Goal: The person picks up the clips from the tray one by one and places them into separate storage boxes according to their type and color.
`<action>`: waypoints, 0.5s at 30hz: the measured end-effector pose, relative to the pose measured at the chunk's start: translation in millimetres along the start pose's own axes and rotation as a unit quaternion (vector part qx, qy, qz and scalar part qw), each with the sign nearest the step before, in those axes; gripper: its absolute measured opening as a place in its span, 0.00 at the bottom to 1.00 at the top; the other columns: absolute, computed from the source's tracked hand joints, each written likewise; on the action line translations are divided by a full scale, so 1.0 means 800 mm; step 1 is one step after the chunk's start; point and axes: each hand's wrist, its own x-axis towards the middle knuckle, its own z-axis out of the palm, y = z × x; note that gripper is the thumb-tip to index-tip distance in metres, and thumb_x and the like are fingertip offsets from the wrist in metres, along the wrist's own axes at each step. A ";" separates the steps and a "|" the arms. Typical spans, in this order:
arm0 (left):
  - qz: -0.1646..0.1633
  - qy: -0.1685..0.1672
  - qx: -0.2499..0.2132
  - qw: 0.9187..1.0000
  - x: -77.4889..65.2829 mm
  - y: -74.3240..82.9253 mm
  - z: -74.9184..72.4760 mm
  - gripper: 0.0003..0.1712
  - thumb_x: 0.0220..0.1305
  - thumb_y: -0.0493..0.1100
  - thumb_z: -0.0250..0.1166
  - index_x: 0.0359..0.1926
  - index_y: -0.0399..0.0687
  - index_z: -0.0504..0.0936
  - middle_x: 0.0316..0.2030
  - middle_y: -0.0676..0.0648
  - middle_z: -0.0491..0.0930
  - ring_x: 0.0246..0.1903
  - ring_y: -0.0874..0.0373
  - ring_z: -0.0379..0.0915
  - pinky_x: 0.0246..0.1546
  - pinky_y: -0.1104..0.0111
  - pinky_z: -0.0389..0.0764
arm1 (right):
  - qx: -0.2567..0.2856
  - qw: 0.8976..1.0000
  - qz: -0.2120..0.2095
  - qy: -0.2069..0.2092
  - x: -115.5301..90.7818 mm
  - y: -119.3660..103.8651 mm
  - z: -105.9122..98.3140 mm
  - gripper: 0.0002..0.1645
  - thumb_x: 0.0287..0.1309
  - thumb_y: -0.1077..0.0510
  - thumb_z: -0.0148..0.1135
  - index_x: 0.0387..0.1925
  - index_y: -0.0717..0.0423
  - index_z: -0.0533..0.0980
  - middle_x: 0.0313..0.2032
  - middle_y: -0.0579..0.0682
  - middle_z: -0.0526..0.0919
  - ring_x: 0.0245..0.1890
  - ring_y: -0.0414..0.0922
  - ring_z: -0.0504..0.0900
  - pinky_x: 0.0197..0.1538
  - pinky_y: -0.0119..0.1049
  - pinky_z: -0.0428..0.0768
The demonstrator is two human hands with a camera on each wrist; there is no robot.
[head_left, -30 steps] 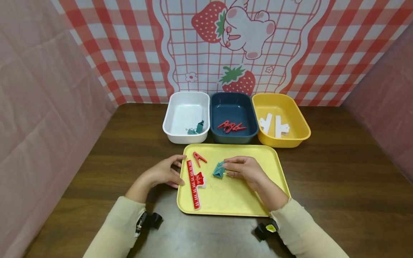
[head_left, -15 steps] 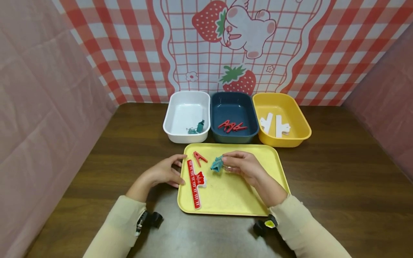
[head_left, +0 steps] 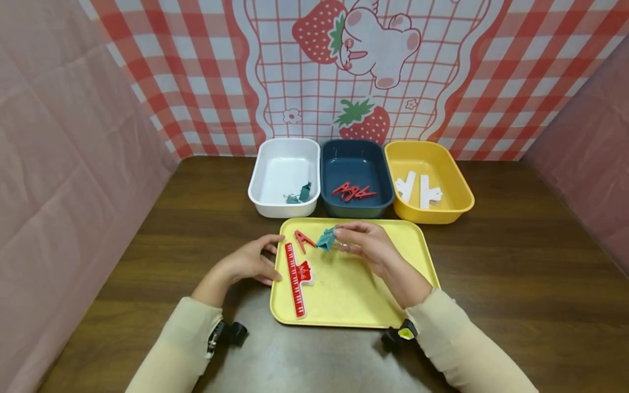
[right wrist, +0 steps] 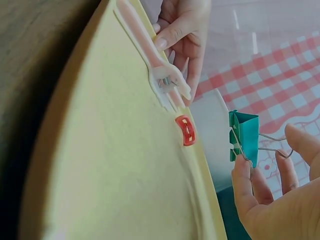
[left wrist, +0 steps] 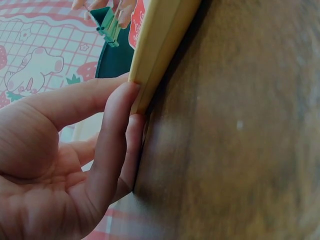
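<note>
My right hand [head_left: 371, 245] pinches a teal binder clip [head_left: 326, 239] by its wire handles, above the far part of the yellow tray [head_left: 354, 305]. In the right wrist view the clip body [right wrist: 247, 137] hangs off the fingertips, its wire arms toward the palm. My left hand [head_left: 250, 261] rests its fingertips against the tray's left rim, thumb and fingers apart, as the left wrist view shows along the tray edge [left wrist: 160, 45]. A red clothespin [head_left: 303, 241] lies on the tray at far left. A red and white long clip [head_left: 296, 284] with ruler-like marks lies below it.
Behind the tray stand three bins side by side. The white bin [head_left: 282, 158] holds teal binder clips [head_left: 301, 195], the dark blue bin [head_left: 356, 210] red clothespins [head_left: 351, 191], the yellow bin [head_left: 454, 204] white long clips [head_left: 427, 192]. A checked cloth [head_left: 206, 82] hangs behind.
My right hand has lifted the teal binder clip off the tray's middle and carried it away from me and a little left, near the clothespin. The left hand stays at the rim.
</note>
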 end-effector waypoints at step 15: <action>0.001 0.000 0.001 1.000 0.000 0.000 0.000 0.48 0.46 0.21 0.67 0.67 0.43 0.57 0.53 0.36 0.60 0.37 0.50 0.77 0.29 0.60 0.85 | 0.000 1.000 -0.024 0.018 0.014 -0.010 0.014 0.07 0.53 0.68 0.64 0.29 0.52 0.79 0.34 0.47 0.81 0.36 0.44 0.79 0.45 0.42 0.82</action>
